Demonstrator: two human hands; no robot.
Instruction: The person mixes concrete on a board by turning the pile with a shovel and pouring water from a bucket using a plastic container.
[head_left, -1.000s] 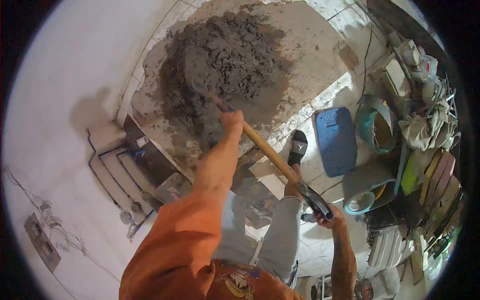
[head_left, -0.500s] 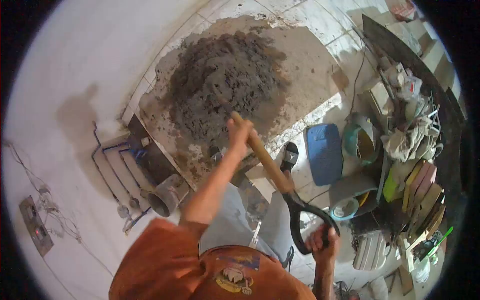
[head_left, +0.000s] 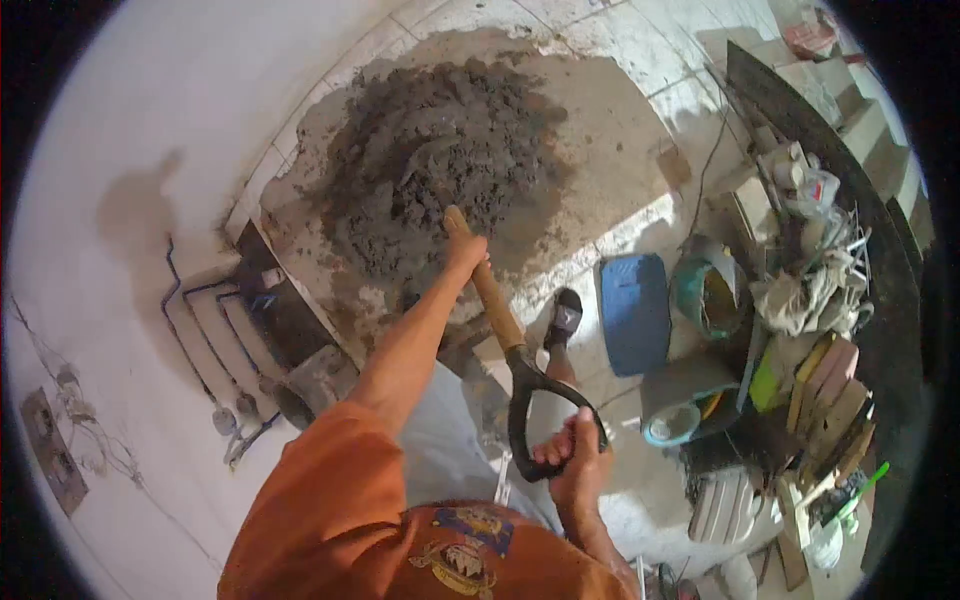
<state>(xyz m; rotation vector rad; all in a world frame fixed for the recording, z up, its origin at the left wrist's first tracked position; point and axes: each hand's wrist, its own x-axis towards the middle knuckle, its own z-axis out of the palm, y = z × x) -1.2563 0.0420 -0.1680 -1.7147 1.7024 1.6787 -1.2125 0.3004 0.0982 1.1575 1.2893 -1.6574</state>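
One foot (head_left: 563, 318) and blue board (head_left: 635, 312) sit beside the shovel (head_left: 495, 305).

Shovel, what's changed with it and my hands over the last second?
The shovel has swung: its black grip, in the right hand, came back toward the body and turned so its loop faces the camera. The left hand kept its hold on the wooden shaft, by the mortar pile. Nothing was let go; the pile and the blue board stayed put.
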